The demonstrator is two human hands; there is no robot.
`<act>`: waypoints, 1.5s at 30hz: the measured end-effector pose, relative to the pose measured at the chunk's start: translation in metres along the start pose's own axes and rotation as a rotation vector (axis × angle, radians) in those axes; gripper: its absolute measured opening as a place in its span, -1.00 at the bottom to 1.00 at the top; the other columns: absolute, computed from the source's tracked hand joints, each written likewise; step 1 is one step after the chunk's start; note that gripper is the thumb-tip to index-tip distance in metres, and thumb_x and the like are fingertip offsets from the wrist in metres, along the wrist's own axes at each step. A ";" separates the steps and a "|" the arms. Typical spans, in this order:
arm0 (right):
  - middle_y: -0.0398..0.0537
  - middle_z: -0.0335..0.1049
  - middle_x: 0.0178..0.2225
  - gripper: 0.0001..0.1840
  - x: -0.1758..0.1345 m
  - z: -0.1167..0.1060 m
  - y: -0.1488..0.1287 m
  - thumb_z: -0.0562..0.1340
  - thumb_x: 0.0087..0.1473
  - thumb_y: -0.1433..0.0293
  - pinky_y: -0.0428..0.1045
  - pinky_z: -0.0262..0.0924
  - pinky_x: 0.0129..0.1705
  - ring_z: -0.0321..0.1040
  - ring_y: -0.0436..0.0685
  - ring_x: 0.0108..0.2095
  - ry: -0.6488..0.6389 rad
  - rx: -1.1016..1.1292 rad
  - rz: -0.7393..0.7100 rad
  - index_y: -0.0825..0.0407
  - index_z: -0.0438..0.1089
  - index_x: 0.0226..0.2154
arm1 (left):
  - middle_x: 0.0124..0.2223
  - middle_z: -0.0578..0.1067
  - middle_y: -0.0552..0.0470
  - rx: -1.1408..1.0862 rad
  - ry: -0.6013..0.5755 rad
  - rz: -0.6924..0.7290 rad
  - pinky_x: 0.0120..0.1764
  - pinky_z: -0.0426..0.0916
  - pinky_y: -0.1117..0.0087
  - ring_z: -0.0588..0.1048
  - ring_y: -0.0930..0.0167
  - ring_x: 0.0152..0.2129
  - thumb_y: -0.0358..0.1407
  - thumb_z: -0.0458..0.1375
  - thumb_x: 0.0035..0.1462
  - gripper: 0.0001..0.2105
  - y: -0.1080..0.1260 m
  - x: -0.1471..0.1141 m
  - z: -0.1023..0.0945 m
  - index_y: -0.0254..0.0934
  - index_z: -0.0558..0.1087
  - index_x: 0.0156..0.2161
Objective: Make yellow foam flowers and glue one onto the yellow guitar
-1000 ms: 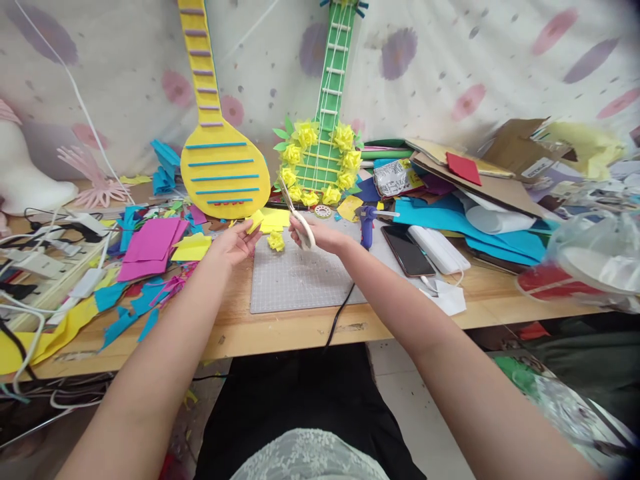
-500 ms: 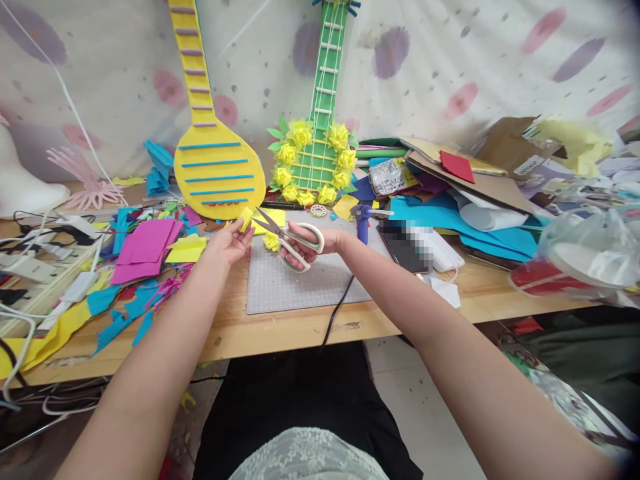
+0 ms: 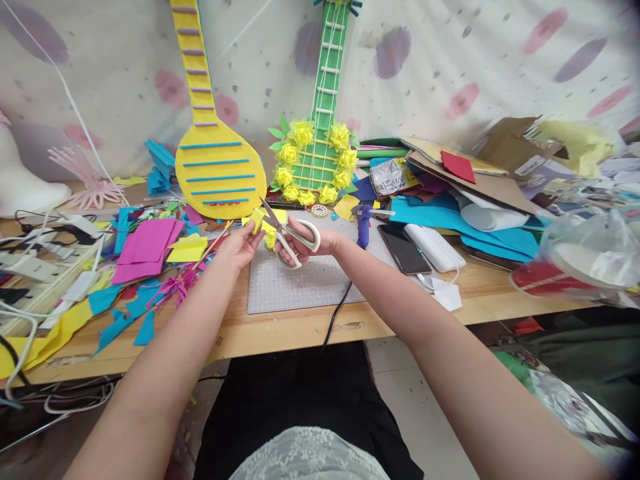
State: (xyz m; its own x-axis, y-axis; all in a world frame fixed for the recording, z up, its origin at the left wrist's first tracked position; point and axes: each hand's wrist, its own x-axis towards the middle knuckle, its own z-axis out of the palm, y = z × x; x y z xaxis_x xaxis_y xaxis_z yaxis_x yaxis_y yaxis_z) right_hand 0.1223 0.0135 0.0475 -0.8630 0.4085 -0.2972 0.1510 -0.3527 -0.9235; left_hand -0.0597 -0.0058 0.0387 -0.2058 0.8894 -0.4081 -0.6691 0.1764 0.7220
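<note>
Between the fingertips of my left hand point(image 3: 243, 245) is a small folded piece of yellow paper point(image 3: 257, 219). My right hand point(image 3: 313, 241) has its fingers through the handles of white-handled scissors point(image 3: 301, 235). Their blades are parted and point up and left, right beside the yellow paper. Under the blades, a yellow paper flower point(image 3: 270, 239) lies on the grey cutting mat point(image 3: 295, 293). Behind my hands stand a yellow paper lute point(image 3: 220, 157) and a green one point(image 3: 320, 157) ringed with yellow flowers.
A blue glue gun point(image 3: 364, 225) stands right of my hands, its black cord crossing the mat. Further right are a phone point(image 3: 404, 248), a white power bank point(image 3: 435, 247) and stacked coloured sheets point(image 3: 465, 227). Magenta paper point(image 3: 145, 252), scraps and power strips point(image 3: 35, 270) fill the left.
My left hand has moved slightly right with the yellow paper, which is turned differently now. The scissors have shifted a little left and tilt more upright.
</note>
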 end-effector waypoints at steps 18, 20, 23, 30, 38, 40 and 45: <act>-0.33 -0.03 -0.73 -0.44 -0.004 -0.009 -0.003 -0.01 0.06 -0.13 -0.18 -0.10 -0.68 -0.10 -0.14 -0.74 0.362 0.112 -0.327 0.04 0.17 -0.51 | -0.44 0.52 0.12 0.050 0.090 0.051 -0.35 0.44 0.60 0.51 0.60 -0.51 -0.60 0.15 0.01 -0.84 0.000 0.007 -0.013 -0.29 0.41 -0.39; -0.29 0.08 -0.70 -0.49 -0.006 -0.013 -0.003 0.10 0.01 -0.09 -0.17 0.01 -0.63 0.05 -0.12 -0.70 0.422 0.063 -0.379 0.04 0.19 -0.48 | -0.42 0.53 0.10 0.092 0.059 0.068 -0.34 0.45 0.57 0.52 0.57 -0.48 -0.60 0.16 -0.03 -0.84 -0.001 0.005 -0.014 -0.30 0.39 -0.40; -0.18 0.30 -0.59 -0.53 -0.003 -0.012 0.001 0.26 -0.10 -0.01 -0.14 0.13 -0.56 0.24 -0.06 -0.60 0.490 -0.058 -0.373 0.06 0.21 -0.43 | -0.38 0.53 0.04 0.187 -0.056 0.105 -0.34 0.47 0.49 0.53 0.50 -0.44 -0.61 0.19 -0.10 -0.81 0.000 -0.002 -0.008 -0.33 0.33 -0.41; -0.23 0.26 -0.63 -0.59 0.008 0.000 -0.001 0.39 -0.25 0.23 -0.14 0.10 -0.55 0.28 -0.04 -0.55 0.530 -0.209 -0.348 0.04 0.16 -0.48 | -0.47 0.45 0.07 0.498 -0.222 0.168 -0.47 0.47 0.37 0.51 0.40 -0.54 -0.63 0.22 -0.23 -0.69 0.002 -0.013 0.006 -0.30 0.23 -0.39; -0.26 0.23 -0.59 -0.61 0.015 0.004 -0.002 0.36 -0.31 0.39 -0.13 0.06 -0.56 0.22 -0.06 -0.56 0.746 -0.191 -0.316 0.03 0.13 -0.46 | -0.42 0.46 0.04 0.457 -0.180 0.127 -0.45 0.46 0.38 0.51 0.42 -0.54 -0.60 0.24 -0.20 -0.71 0.001 -0.012 0.009 -0.30 0.28 -0.37; -0.26 0.23 -0.56 -0.60 0.016 0.006 0.001 0.36 -0.32 0.37 -0.13 0.07 -0.54 0.20 -0.07 -0.56 0.822 -0.130 -0.349 0.02 0.12 -0.46 | -0.42 0.48 0.02 0.368 -0.197 0.070 -0.39 0.46 0.37 0.49 0.46 -0.54 -0.56 0.21 -0.11 -0.81 -0.001 -0.014 0.011 -0.33 0.31 -0.39; -0.27 0.18 -0.54 -0.57 0.016 0.011 0.012 0.34 -0.31 0.28 -0.12 0.05 -0.52 0.15 -0.09 -0.54 0.925 0.080 -0.479 0.01 0.10 -0.43 | -0.51 0.44 0.06 0.188 -0.203 -0.067 -0.30 0.45 0.41 0.46 0.52 -0.55 -0.47 0.17 0.02 -0.95 -0.017 -0.019 0.022 -0.36 0.38 -0.42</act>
State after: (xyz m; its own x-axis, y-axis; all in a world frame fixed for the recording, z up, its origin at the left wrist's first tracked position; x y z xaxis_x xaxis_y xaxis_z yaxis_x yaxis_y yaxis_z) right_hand 0.1044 0.0064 0.0348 -0.1131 0.9936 -0.0053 -0.1708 -0.0247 -0.9850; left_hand -0.0287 -0.0162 0.0466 -0.0060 0.9360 -0.3518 -0.5286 0.2957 0.7957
